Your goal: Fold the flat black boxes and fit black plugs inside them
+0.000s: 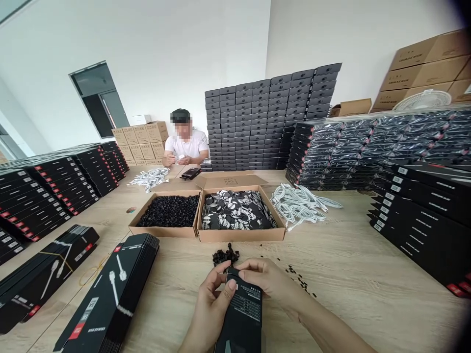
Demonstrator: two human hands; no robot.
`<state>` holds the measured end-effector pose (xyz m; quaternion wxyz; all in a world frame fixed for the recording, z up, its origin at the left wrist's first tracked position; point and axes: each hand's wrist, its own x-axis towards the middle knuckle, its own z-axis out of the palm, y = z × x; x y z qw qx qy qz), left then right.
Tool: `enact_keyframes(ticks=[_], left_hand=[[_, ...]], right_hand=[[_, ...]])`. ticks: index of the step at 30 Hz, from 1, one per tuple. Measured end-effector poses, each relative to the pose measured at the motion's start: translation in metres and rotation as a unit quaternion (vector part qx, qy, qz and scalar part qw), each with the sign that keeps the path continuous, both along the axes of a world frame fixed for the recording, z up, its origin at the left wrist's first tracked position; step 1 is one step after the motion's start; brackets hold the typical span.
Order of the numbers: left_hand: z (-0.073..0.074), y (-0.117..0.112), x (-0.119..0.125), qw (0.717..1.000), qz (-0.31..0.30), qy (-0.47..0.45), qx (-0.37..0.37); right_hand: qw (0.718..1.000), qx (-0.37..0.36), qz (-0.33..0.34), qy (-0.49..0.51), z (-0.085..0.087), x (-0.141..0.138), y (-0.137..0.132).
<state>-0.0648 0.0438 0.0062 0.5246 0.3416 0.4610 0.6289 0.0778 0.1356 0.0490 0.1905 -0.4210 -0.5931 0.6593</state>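
Note:
A black cardboard cable box [243,314] with small white print stands in front of me, its top end facing away. My left hand [215,299] is wrapped round its left side, the thumb lying on the printed face. At the top end my right hand [261,277] grips the right edge, thumb and fingers closed at the flap. Whether anything is inside the box is hidden. Just beyond my fingers lies a small heap of black plastic pieces [225,255]. Tiny black bits [300,279] are scattered right of my hands.
An open carton of black pieces [134,229] and one of black-and-white cards [241,236] stand ahead. White cables [300,202] lie at right. Flat printed boxes [121,289] are stacked at left; tall box stacks [423,211] flank the table. A person [187,142] sits opposite.

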Motion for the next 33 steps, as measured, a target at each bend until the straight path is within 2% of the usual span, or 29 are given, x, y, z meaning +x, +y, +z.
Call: enact_keyframes(ticks=[6,12,16,21,26,30,33], left_hand=[[0.004,0.000,-0.003,1.000,0.020,0.008,0.001],[0.006,0.001,-0.009,0.999,0.027,0.018,0.011],[0.004,0.003,-0.010,0.999,0.039,0.011,0.014],[-0.001,0.005,-0.012,0.997,0.070,0.004,0.014],[-0.003,0.005,-0.012,0.998,0.064,-0.008,0.020],[0.003,0.004,-0.014,1.000,0.010,-0.026,0.009],[0.009,0.002,-0.015,0.999,0.003,-0.047,-0.011]], right_hand=[[0.991,0.125,0.032,-0.037,0.015,0.000,-0.008],[0.977,0.178,0.107,-0.049,0.027,0.006,-0.014],[0.974,0.158,0.160,-0.033,0.028,0.011,-0.015],[0.991,0.061,0.117,0.012,0.025,0.009,-0.015],[0.991,0.071,0.109,0.044,0.022,0.007,-0.011],[0.987,0.113,0.105,0.039,0.021,0.009,-0.007],[0.985,0.133,0.111,0.010,0.022,0.011,-0.006]])
